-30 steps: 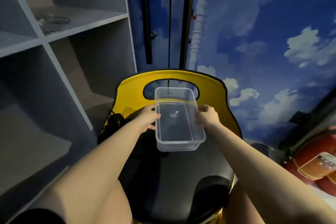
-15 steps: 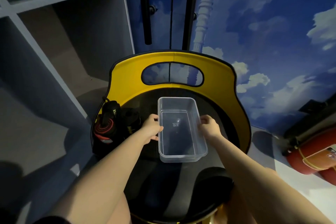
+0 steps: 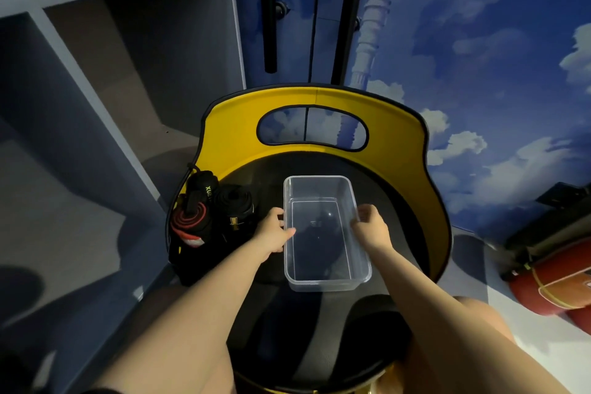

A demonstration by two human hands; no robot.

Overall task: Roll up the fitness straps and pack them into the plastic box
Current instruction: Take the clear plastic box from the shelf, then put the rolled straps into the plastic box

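Observation:
A clear, empty plastic box (image 3: 323,281) sits on the black seat of a yellow-backed chair (image 3: 230,137). My left hand (image 3: 275,230) grips the box's left rim, thumb over the edge. My right hand (image 3: 371,227) grips the right rim. Rolled fitness straps lie at the seat's left edge: a black and red roll (image 3: 190,221) and a black roll with a yellow label (image 3: 235,208), just left of my left hand.
Grey open shelving (image 3: 96,73) stands to the left. Behind the chair is a blue sky-painted wall with black vertical bars (image 3: 270,9). Red cylinders (image 3: 553,291) lie on the floor at the right.
The box has come down from in front of the chair back onto the seat, still held in both hands. The view has tilted downward, bringing the rolled straps into sight.

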